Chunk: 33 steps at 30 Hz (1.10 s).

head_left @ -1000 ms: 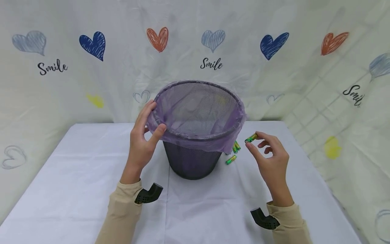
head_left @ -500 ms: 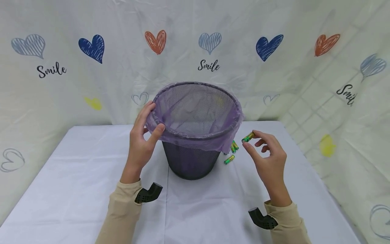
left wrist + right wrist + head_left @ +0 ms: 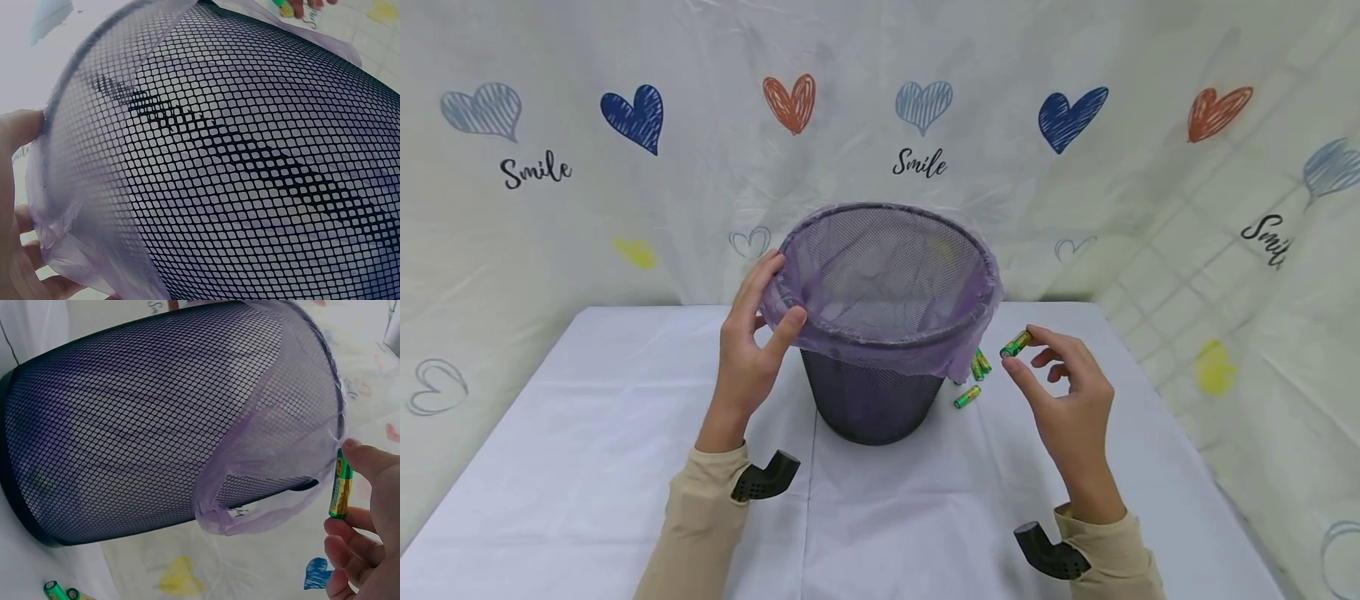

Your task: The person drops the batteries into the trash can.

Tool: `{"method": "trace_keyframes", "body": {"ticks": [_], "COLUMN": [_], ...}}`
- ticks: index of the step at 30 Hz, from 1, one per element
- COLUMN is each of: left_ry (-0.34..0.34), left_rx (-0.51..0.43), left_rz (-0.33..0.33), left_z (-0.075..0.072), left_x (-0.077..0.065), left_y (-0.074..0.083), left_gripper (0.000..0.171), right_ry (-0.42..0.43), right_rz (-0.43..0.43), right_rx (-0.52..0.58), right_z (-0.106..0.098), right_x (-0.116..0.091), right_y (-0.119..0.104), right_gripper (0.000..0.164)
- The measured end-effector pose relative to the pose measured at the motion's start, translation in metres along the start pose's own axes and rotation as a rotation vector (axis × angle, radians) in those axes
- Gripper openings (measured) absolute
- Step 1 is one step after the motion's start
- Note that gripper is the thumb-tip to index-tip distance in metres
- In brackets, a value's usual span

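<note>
A black mesh wastebasket (image 3: 872,408) stands on the table, lined with a thin purple bin bag (image 3: 917,360) folded over its rim. My left hand (image 3: 748,358) holds the rim at its left side, thumb on the front edge and fingers along the outside; the left wrist view shows them against the bag. Beyond the right side of the rim, my right hand (image 3: 1071,400) pinches a green and yellow battery (image 3: 1015,344) between thumb and index finger, above the table. In the right wrist view the battery (image 3: 339,487) appears beside the rim.
Several more batteries lie on the table right of the wastebasket, one loose battery (image 3: 967,397) in front of the others, partly hidden by the bag. The white-covered table (image 3: 610,433) meets a pale curtain (image 3: 850,158) printed with hearts and "Smile" at the back.
</note>
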<state>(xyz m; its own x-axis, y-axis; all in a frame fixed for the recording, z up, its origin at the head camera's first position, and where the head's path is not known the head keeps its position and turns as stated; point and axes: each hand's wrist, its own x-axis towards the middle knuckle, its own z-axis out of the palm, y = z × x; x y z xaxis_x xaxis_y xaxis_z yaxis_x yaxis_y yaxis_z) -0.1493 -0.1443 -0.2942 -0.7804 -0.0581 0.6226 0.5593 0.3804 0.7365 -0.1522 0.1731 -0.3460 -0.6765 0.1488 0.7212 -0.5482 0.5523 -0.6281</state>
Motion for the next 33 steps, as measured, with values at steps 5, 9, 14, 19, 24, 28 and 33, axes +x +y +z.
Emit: {"method": "trace_keyframes", "body": {"ticks": [5, 9, 14, 19, 24, 28, 33], "left_ry": [0.001, -0.003, -0.007, -0.007, -0.004, -0.002, -0.007], "left_rx": [0.0, 0.005, 0.001, -0.004, -0.005, -0.004, -0.005], "left_rz": [0.007, 0.01, -0.001, -0.004, 0.001, -0.004, -0.006], "left_z": [0.0, 0.0, 0.0, 0.0, 0.0, -0.001, 0.0], "left_x": [0.0, 0.001, 0.0, 0.0, 0.0, 0.0, -0.001], "left_y": [-0.001, -0.001, 0.0, 0.001, 0.001, 0.001, 0.001], "left_gripper": [0.053, 0.053, 0.052, 0.053, 0.053, 0.053, 0.053], "right_ry": [0.008, 0.009, 0.016, 0.008, 0.001, 0.0, 0.005], "right_rz": [-0.005, 0.0, -0.022, -0.022, -0.032, -0.047, -0.059], "right_rx": [0.031, 0.058, 0.063, 0.083, 0.091, 0.098, 0.111], "right_z": [-0.001, -0.002, -0.004, -0.002, 0.001, 0.002, 0.004], "right_x": [0.001, 0.002, 0.005, 0.007, 0.01, 0.013, 0.018], "right_y": [-0.004, -0.018, -0.027, -0.018, -0.018, -0.021, -0.029], "right_gripper": [0.045, 0.043, 0.041, 0.044, 0.044, 0.043, 0.043]}}
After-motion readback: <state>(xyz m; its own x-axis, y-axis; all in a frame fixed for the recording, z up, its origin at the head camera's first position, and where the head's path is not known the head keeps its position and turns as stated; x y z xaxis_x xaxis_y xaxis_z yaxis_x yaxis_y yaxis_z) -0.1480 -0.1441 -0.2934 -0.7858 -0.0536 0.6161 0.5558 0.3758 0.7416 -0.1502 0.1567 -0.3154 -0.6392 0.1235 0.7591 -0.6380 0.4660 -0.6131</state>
